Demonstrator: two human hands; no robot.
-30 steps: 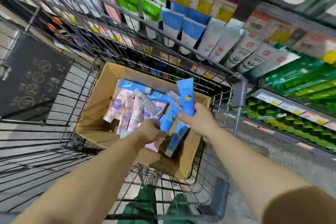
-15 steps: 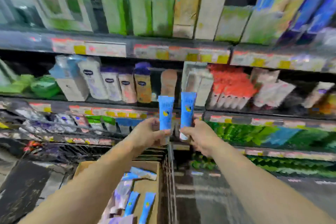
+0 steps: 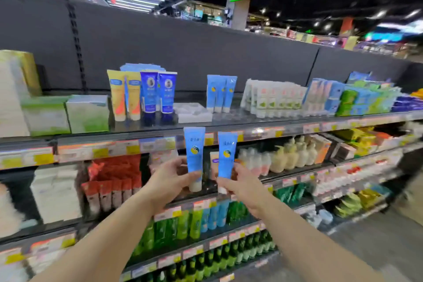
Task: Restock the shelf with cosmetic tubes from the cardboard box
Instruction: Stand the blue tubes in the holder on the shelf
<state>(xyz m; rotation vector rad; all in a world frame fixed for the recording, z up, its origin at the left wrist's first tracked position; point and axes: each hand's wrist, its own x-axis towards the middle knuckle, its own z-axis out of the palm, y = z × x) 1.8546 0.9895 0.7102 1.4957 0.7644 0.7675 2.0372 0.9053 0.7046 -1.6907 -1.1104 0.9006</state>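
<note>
— What's the person got hold of over there?

— A blue tube in each hand. The left hand (image 3: 170, 181) pinches the left blue tube (image 3: 194, 158) low down near its white cap, fingers curled round it. The right hand (image 3: 240, 186) grips the right blue tube (image 3: 226, 158) the same way. Both tubes stand upright, caps down, side by side with a small gap between them.

— Where are they against the shelving?

— Raised in front of the price-label strip (image 3: 114, 149) of the top shelf (image 3: 251, 119), their tops level with its edge. Not on the shelf yet.

— Any more of that kind up there?

— Yes, a short row of matching blue tubes (image 3: 220, 94) stands on the top shelf, just above and a little right of the hands. Left of that row sits a clear plastic tray (image 3: 194, 112), then dark blue tubes (image 3: 158, 91) and yellow tubes (image 3: 126, 96).

— And the cardboard box?

— Can't see it from here. Below the hands there are green bottles (image 3: 174, 229) and cream pump bottles (image 3: 290, 153) on the lower shelves
</note>
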